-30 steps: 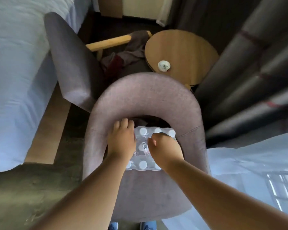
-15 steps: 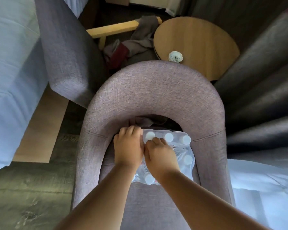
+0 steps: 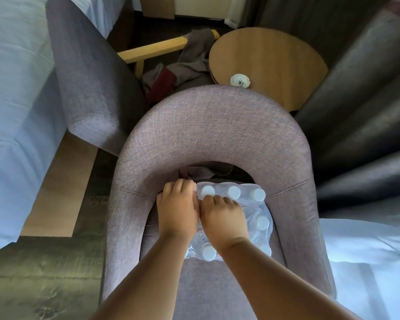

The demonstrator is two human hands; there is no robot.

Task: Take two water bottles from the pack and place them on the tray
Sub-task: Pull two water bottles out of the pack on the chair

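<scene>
pack: shrink-wrapped water bottles [image 3: 236, 218] sitting on the armchair [image 3: 217, 139] seat, white caps up.
left hand [image 3: 177, 210]: fingers curled down onto the pack's left top edge; hold on the wrap can't be told.
right hand [image 3: 222, 219]: fingers bent together, pressing the wrap beside it.
tray: not in view.
risk: wrap stretches instead of tearing, so the whole pack could lift or tip.
change: hands sit closer together than a second ago, now touching.

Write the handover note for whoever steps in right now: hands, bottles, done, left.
Left hand: palm down on the left edge of the water bottle pack, grip not visible.
Right hand: on top of the pack, fingers curled at the wrap near the far caps.
Pack sits on the seat of the grey chair, still wrapped.
Done: no bottle out.
Left: pull out two bottles and set them on the tray, which is not in view.
</scene>
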